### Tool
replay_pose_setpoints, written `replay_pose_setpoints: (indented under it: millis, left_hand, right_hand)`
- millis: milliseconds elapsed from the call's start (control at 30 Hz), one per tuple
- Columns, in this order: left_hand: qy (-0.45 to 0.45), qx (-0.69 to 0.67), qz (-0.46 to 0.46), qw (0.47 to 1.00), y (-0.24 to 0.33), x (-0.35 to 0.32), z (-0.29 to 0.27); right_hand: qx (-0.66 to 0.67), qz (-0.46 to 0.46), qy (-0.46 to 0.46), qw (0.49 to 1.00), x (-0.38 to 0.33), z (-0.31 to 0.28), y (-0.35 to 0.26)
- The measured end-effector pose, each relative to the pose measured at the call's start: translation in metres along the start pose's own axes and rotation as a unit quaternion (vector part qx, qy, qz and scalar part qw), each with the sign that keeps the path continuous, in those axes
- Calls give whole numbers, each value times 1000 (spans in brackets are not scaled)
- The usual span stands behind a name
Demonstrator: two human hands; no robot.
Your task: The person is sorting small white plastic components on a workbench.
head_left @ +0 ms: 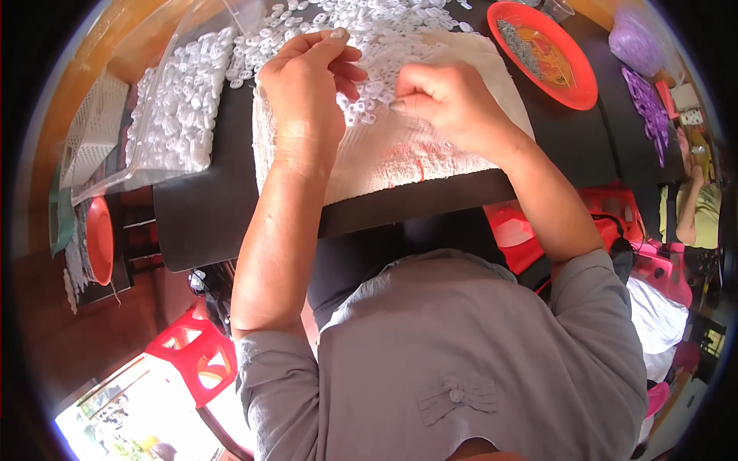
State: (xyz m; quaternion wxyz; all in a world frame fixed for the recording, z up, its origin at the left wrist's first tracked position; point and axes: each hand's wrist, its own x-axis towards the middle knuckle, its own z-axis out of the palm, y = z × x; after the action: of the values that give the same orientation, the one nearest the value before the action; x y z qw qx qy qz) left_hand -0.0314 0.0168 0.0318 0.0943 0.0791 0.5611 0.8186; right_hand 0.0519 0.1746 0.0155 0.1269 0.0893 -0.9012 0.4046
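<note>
Both my hands are raised over a cream cloth (361, 165) spread on a dark table. My left hand (307, 81) is curled, its thumb against the bent index finger; whatever it pinches is too small to tell. To its right, my right hand (450, 100) is also closed, thumb and index finger pressed together near the small white plastic pieces (377, 73). What sits between those fingertips cannot be made out. The white pieces look like little oval rings and lie scattered on the cloth between and beyond my hands.
A clear bin of white pieces (188, 100) stands at the left, beside a white perforated basket (100, 127). On the right lies an orange-red plate (565, 65) with small grey metal parts. Purple strips (647, 111) lie farther right. A red stool (196, 353) stands lower left.
</note>
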Motion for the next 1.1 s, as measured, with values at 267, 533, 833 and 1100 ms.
replay_pose_setpoints:
  millis: [267, 533, 833, 1100]
  left_hand:
    - [-13, -21, -27, 999, 0, -6, 1]
    - [-3, -12, -44, 999, 7, -8, 5]
    - [-14, -12, -39, 999, 3, -5, 4]
    - [-90, 68, -2, 994, 0, -8, 6]
  right_hand:
    - [-275, -110, -16, 955, -7, 12, -1]
    - [-316, -139, -62, 937, -2, 9, -4]
    - [-331, -145, -78, 929, 4, 10, 0]
    - [192, 99, -84, 973, 13, -32, 2]
